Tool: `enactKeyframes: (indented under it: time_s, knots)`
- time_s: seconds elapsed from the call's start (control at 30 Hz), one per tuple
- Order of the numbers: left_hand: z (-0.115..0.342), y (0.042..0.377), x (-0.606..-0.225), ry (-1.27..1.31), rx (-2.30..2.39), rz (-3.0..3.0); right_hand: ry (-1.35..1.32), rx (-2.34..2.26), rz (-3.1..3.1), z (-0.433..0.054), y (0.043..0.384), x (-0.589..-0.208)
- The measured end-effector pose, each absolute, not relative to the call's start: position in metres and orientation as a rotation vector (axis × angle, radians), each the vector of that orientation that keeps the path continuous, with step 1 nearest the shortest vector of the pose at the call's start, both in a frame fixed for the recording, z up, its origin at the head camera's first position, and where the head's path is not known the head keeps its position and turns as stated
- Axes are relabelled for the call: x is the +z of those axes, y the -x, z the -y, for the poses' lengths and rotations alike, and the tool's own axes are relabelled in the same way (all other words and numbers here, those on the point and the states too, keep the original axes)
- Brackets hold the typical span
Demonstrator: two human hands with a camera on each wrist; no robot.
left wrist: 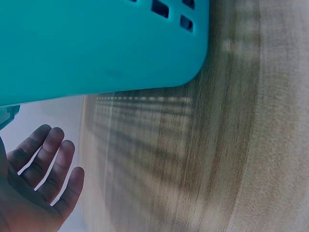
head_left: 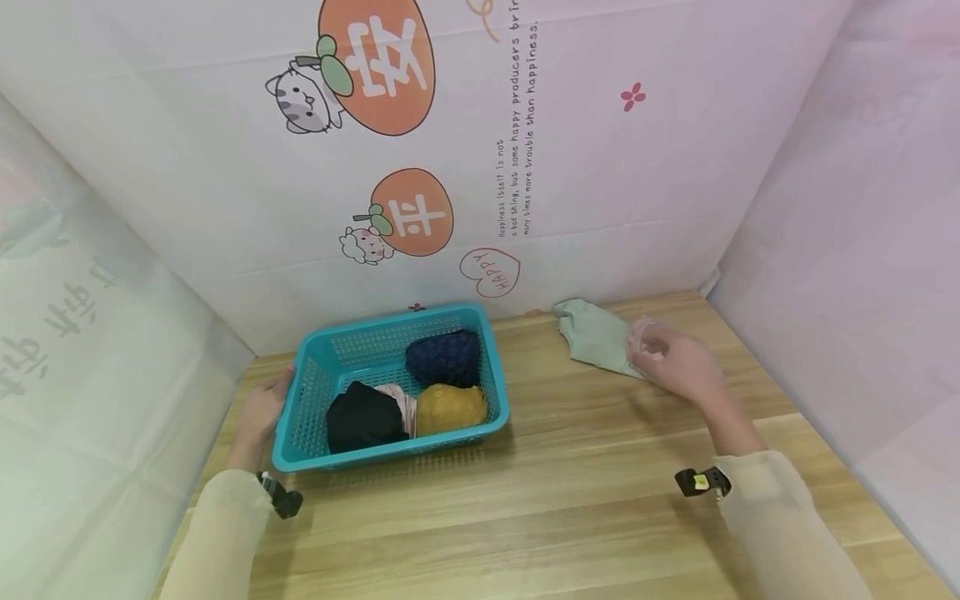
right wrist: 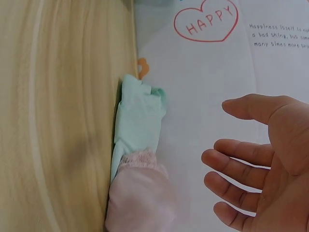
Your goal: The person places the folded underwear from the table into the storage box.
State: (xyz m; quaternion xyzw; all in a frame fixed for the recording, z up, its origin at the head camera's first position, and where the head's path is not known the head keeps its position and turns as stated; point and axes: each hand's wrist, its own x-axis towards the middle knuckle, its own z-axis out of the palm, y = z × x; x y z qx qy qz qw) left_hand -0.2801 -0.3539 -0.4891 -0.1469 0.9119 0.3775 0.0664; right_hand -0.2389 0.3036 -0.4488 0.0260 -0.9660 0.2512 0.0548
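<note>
A turquoise plastic basket (head_left: 390, 457) stands on the left of the table. My left hand (head_left: 264, 407) is at its left rim; the left wrist view has its fingers (left wrist: 57, 169) loosely extended beside the basket's outer wall, thumb mostly hidden. Off to the right, my right hand (head_left: 686, 367) hovers by a rolled pink cloth with a lacy edge (right wrist: 141, 193). In the right wrist view the thumb and fingers (right wrist: 236, 169) are spread, apart from the cloth. A pale green folded cloth (head_left: 596, 333) lies flat just left of the pink one.
Inside the basket sit a black cloth bundle (head_left: 363, 417), a mustard bundle (head_left: 450, 408), a dark blue patterned bundle (head_left: 444, 357) and a pale pink cloth (head_left: 407, 404). Printed white sheets (head_left: 600, 183) wall the wooden table (head_left: 540, 508) at the back and both sides.
</note>
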Motion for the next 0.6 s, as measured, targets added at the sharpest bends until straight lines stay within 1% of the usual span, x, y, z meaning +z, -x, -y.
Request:
enactKeyframes:
  time_s: [0.6]
  knots:
    - [0.353,0.28,-0.488,0.475,1.139,-2.735,0.08,0.751,3.059,-0.342,0.238,-0.462]
